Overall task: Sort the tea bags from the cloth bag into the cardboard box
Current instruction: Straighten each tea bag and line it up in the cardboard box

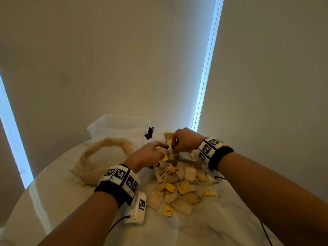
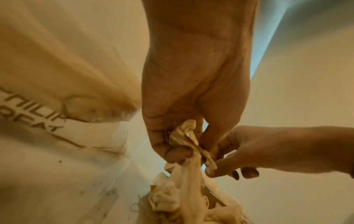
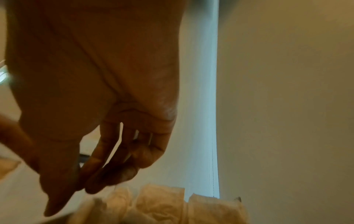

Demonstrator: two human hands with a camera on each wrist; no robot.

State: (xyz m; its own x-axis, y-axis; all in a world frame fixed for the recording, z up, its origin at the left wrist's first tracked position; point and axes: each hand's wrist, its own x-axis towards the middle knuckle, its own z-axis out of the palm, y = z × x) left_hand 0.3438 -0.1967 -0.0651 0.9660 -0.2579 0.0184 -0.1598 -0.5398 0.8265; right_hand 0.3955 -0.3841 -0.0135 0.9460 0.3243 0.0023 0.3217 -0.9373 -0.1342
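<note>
My left hand grips a crumpled bunch of tea bags with a yellow tag over the cardboard box. My right hand reaches in from the right. Its thumb and fingertips pinch one tea bag at the bunch's lower end. In the right wrist view the right hand is blurred above pale tea bags. A loose pile of tea bags lies on the table in front of the box. The limp cloth bag lies to the left.
A clear plastic tub stands behind the cloth bag at the table's far edge. A white marked device with a cable lies under my left wrist. The round marble table has bare surface near me and at right.
</note>
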